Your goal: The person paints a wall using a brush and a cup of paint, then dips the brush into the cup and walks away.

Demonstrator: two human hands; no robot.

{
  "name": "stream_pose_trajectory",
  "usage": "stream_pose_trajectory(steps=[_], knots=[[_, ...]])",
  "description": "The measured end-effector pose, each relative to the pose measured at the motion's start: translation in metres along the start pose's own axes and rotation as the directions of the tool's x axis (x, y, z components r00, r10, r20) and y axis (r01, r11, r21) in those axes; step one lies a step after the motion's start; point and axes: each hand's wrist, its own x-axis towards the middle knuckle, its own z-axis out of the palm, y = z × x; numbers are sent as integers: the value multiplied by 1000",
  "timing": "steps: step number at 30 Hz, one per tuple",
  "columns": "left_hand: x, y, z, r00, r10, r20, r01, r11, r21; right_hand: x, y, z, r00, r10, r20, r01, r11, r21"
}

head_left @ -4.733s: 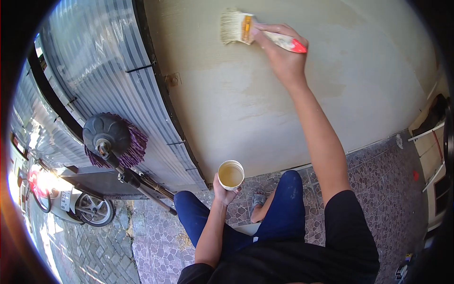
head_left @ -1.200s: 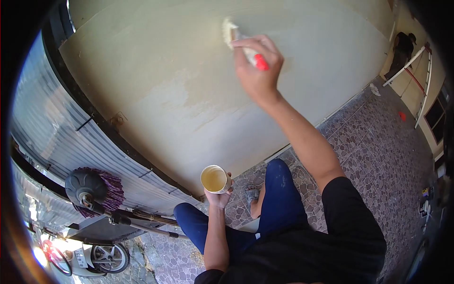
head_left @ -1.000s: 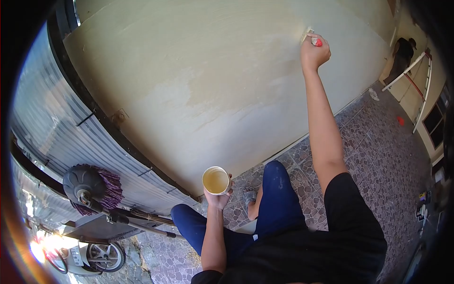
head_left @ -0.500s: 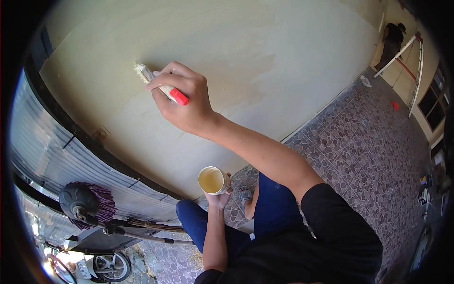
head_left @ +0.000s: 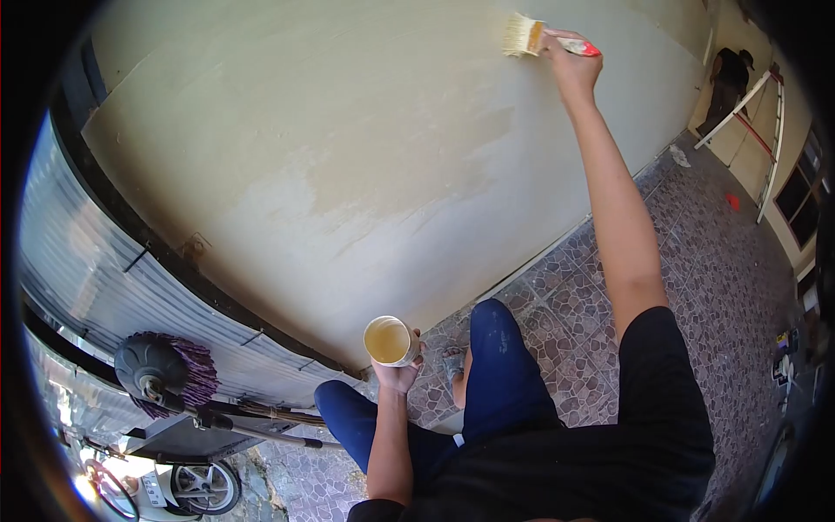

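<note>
My right hand (head_left: 571, 59) is stretched out at the upper right, closed around the handle of a wide paintbrush (head_left: 524, 36) with pale bristles and a red handle end. The bristles are at the surface of the wall (head_left: 287, 130), which shows darker, damp-looking patches beside paler ones. Low in the middle, my left hand (head_left: 400, 374) holds a cup (head_left: 388, 340) of yellowish liquid from below and the side, its open top facing up.
A round brush head with purple bristles (head_left: 196, 365) on a pole stands at the lower left by corrugated sheeting (head_left: 96, 235). A motorcycle wheel (head_left: 206, 487) is below. A person (head_left: 729, 80) bends near a ladder (head_left: 761, 143) at the upper right, above the patterned floor (head_left: 696, 252).
My right hand has swept the brush from the left part of the wall to the upper right, and the arm is now stretched out. The cup stays nearly in place.
</note>
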Motion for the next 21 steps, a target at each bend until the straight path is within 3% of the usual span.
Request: stream_pose_trajectory(steps=[3,7,11,14,15,17,19,21], knots=[[-2,-2,1,1000,-9,0,9,1000,28,-3,-27,-5,997,-21,-73,10,989,-149],[3,-5,-7,999,-33,37,31,998,56,-73,-106,63,955,-214,205,171,962,212],[8,-7,-14,999,-46,28,45,998,36,-134,-167,124,783,-450,430,246,859,450],[7,-5,-8,998,-38,53,36,998,49,-120,-160,138,817,-408,408,222,875,429],[7,-6,-5,999,-35,35,34,998,45,-111,-159,129,859,-251,446,71,922,380],[7,-6,-5,999,-31,17,31,999,32,-76,-122,120,885,-269,380,90,899,428],[5,-5,-10,997,-38,62,35,998,48,-38,-91,93,906,-110,408,-31,945,324],[3,-7,-6,998,-48,43,47,998,29,-9,-62,64,964,-64,259,-26,944,329]])
